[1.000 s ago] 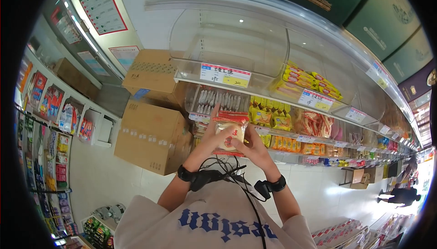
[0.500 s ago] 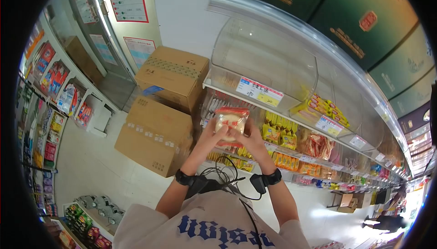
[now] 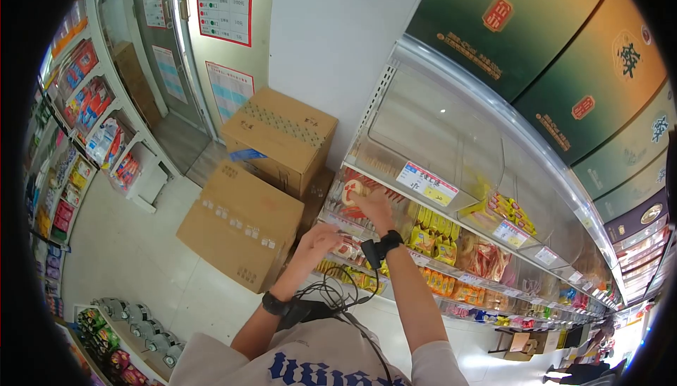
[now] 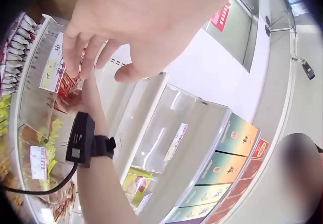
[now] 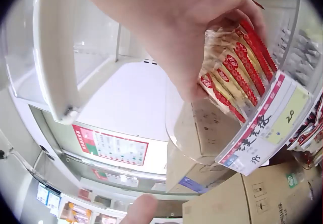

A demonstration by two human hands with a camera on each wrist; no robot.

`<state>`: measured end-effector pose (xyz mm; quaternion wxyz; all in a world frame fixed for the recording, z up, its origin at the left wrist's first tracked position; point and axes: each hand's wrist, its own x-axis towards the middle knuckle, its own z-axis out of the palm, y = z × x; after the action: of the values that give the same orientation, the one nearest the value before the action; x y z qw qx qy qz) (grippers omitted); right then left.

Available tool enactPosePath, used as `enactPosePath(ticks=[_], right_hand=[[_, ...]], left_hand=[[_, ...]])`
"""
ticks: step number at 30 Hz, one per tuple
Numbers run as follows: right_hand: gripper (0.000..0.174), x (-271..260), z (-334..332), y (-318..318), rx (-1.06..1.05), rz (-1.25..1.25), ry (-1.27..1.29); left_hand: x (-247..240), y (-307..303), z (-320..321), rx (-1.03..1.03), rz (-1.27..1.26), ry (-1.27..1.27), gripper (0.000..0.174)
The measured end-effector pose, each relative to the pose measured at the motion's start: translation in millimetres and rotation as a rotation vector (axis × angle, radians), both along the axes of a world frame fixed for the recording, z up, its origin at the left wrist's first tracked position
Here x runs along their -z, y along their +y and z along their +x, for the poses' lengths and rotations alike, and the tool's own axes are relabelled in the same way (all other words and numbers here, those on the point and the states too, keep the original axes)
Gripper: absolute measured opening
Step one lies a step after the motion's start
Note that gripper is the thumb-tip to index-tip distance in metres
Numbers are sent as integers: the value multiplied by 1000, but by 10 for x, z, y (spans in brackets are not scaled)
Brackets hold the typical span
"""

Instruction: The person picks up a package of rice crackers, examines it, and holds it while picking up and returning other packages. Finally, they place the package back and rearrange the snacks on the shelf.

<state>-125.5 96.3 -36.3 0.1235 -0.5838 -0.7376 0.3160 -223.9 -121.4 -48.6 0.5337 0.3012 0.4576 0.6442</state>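
Observation:
In the head view my right hand [image 3: 372, 207] reaches into the shelf bin at the near end. It grips a row of snack packets [image 3: 352, 192] with red ends and a pale round piece inside. Up close in the right wrist view, several red-and-gold packets [image 5: 234, 70] stand on edge side by side, thumb on one side and fingers on the other. A price label [image 5: 267, 125] fronts that bin. My left hand [image 3: 319, 240] hovers just outside the shelf, lower and to the left. Its fingers [image 4: 91, 52] hang loosely bent with nothing in them.
Yellow snack packs [image 3: 430, 245] fill the bins to the right. Clear bins and a price label [image 3: 428, 183] sit on the shelf above. Cardboard boxes [image 3: 243, 224] are stacked left of the shelf. Large green gift boxes [image 3: 508, 26] line the top. Cables [image 3: 338, 287] hang between the wrists.
Both hands held the packets in front of my chest; now the right hand has carried them forward into the shelf bin. The left hand has let go and drawn back. The view has turned left.

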Motion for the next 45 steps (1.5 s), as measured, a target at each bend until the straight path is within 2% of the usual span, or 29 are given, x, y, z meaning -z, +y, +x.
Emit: enactPosePath(ticks=[2,3,9,12,13,15,18,20,22,23,26,28,29,32,35,38,41,44,45], right_hand=[[90,183,-158,53,25,-12,-106],[100,221,-225,93,-25,-95,-123],[121,299,-441,35,134,-46,-142],[116,430,-484,102,176,5,-85],[110,533,-500,170,170,66,18],[103,626,-433,311,-33,-79,328],[79,858,-231,420,-93,-99,335],[74,964,-137,395,38,-15,179],[77,813,-73,300,-101,80,203],[78,713,-52,249,-167,129,217],[82,591,-95,123,-53,107,215],[82,648,-112,140,-33,81,247],[83,682,-99,153,-22,67,263],[85,476,-91,43,-54,40,301],[82,923,-37,285,-75,-18,196],[76,865,15,274,-144,-123,394],[69,754,52,137,-186,57,315],[72,1002,109,276,-298,89,375],[73,945,105,262,-274,15,407]], left_hand=[[-16,-47,-6,12,-15,14,29],[-18,-66,-13,15,-23,19,28],[10,-120,-59,43,46,-48,22],[102,-68,-72,49,-3,-6,21],[136,-19,-84,52,38,-3,21],[40,7,-87,12,-10,123,21],[-68,147,-69,-46,26,278,25],[-22,315,-38,-104,108,339,28],[130,537,14,-175,205,367,31],[204,670,19,-158,178,235,28],[269,917,-33,-105,78,-161,21],[121,978,-124,-70,-3,-423,14],[47,967,-133,-48,9,-404,4],[127,1109,-110,-29,-35,-417,2],[621,1364,-164,11,-28,-474,5],[623,1495,-128,-44,-66,-559,9],[756,1580,-173,-17,-46,-586,6],[616,1580,-111,-78,-74,-561,7],[550,1553,-116,-71,-73,-589,7]])
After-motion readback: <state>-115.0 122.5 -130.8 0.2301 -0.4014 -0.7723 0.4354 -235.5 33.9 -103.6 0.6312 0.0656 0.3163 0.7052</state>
